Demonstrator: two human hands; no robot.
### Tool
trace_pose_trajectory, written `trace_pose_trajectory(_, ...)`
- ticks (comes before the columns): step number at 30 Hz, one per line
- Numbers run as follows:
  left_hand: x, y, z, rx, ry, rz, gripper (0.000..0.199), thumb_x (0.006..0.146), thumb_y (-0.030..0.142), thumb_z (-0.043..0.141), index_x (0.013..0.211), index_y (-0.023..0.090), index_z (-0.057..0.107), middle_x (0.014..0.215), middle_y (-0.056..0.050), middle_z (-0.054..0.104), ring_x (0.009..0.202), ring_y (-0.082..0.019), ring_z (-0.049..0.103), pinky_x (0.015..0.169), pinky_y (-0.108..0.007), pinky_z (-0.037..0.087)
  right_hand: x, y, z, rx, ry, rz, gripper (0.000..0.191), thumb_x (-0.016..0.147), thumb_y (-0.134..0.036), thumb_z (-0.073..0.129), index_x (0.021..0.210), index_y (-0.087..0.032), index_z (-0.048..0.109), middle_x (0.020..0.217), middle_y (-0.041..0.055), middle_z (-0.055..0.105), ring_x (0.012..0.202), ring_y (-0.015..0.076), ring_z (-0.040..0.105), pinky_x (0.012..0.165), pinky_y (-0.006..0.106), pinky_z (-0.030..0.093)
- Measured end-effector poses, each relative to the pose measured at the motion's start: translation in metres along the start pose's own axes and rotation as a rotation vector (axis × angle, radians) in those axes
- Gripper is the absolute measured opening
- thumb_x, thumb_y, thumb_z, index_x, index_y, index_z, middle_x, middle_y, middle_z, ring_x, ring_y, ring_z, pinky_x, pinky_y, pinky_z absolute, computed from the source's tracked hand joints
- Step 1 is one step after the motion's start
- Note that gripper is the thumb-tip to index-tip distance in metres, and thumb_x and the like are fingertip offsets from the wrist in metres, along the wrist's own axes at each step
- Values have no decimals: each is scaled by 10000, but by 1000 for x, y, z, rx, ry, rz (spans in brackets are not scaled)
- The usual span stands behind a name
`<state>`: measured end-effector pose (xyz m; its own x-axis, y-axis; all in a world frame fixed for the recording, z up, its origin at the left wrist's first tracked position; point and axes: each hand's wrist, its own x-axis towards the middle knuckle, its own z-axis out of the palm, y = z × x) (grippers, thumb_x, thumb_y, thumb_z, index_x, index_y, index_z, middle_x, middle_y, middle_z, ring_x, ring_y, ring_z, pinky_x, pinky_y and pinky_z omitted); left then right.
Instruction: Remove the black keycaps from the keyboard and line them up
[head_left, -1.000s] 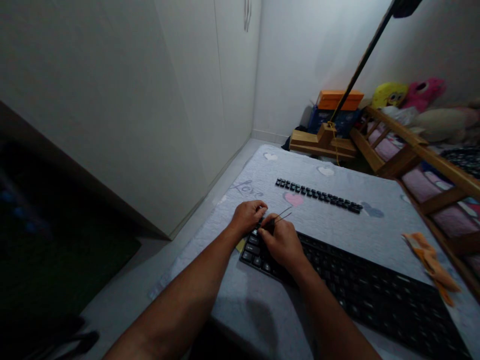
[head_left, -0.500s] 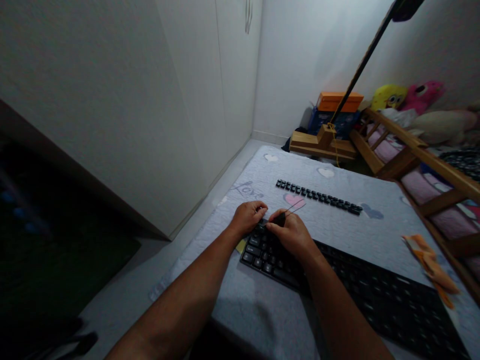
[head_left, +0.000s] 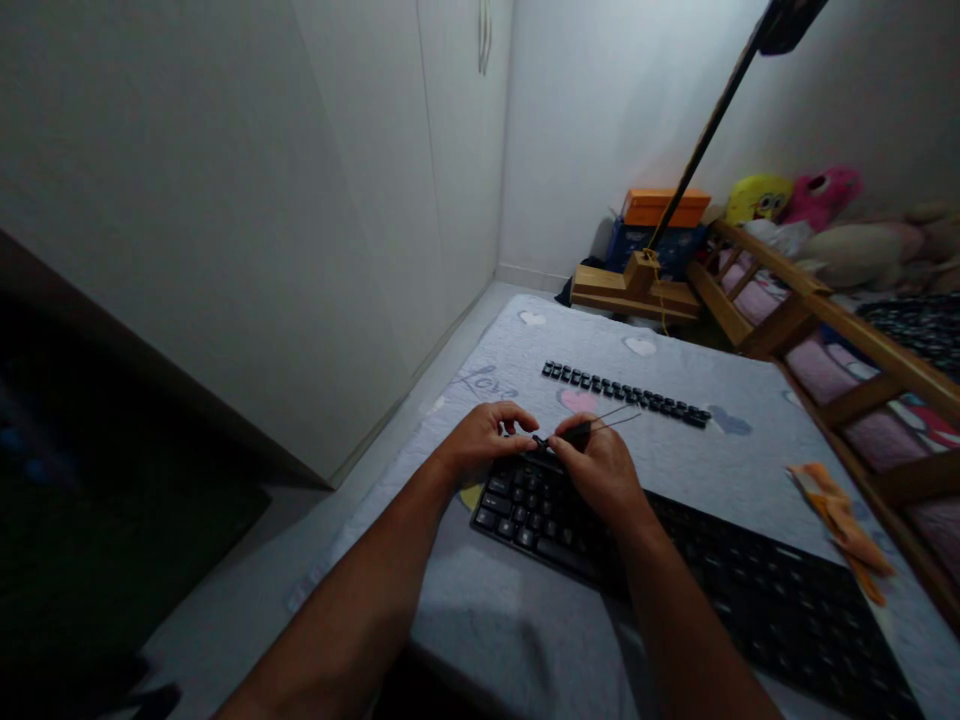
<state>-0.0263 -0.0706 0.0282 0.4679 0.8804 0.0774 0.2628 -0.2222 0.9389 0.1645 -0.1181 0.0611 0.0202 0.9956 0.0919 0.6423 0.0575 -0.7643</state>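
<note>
A black keyboard (head_left: 765,560) lies across the cloth-covered surface, its left end under my hands. My right hand (head_left: 600,460) is closed around a wire keycap puller (head_left: 579,431); two thin wires stick out beyond the fingers, toward the upper right. Between the fingertips of both hands, just above the keyboard's top left edge, is a small black keycap (head_left: 540,441). The thumb of my left hand (head_left: 491,435) presses on that keycap, while its other fingers curl over above it. Part of the keyboard is hidden beneath my right hand and forearm.
Beyond the keyboard, removed keycaps (head_left: 622,392) lie in a double row on the patterned cloth (head_left: 495,340). An orange cloth (head_left: 844,520) rests at the right. A wooden rail (head_left: 847,320) borders the right side, and a white cabinet (head_left: 360,200) stands left.
My hands have risen slightly off the keys, and a keycap now shows between the fingertips. The puller has turned, its wires pointing more to the right. The view has shifted a little.
</note>
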Motion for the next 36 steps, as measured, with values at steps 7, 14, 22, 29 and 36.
trace_pose_trajectory(7,-1,1,3,-2,-72,12,294,717,328,710,947,146,720,770,-12,636,639,-103,484,591,-218,367,-7,-12,2,-6,22,-29,105,765,-288,580,789,-187,603,696,28,664,654,175,622,631,280,438)
trace_pose_trajectory(14,-2,1,5,-17,-74,-49,288,699,320,711,918,133,726,658,7,595,618,-109,502,571,-215,366,-11,-11,1,48,-35,-29,97,770,-276,574,815,-192,595,692,17,663,642,172,622,622,276,441)
trace_pose_trajectory(22,-3,8,9,-160,-13,-76,316,668,351,742,886,124,730,613,11,576,572,-95,478,539,-208,347,-15,-3,-2,223,43,29,148,763,-330,605,829,-198,602,720,18,659,655,174,607,628,280,453)
trace_pose_trajectory(29,-2,9,13,-178,25,-67,310,657,346,758,868,121,728,612,12,582,572,-90,478,551,-213,353,-24,-6,-7,49,112,-26,67,773,-265,553,759,-206,581,669,-3,605,637,167,573,631,280,422)
trace_pose_trajectory(36,1,4,14,-209,188,-72,255,656,276,745,857,123,709,753,-26,669,665,-113,555,650,-243,417,-38,3,-28,-1,141,-45,65,796,-265,559,784,-211,593,680,-7,622,610,158,576,604,267,429)
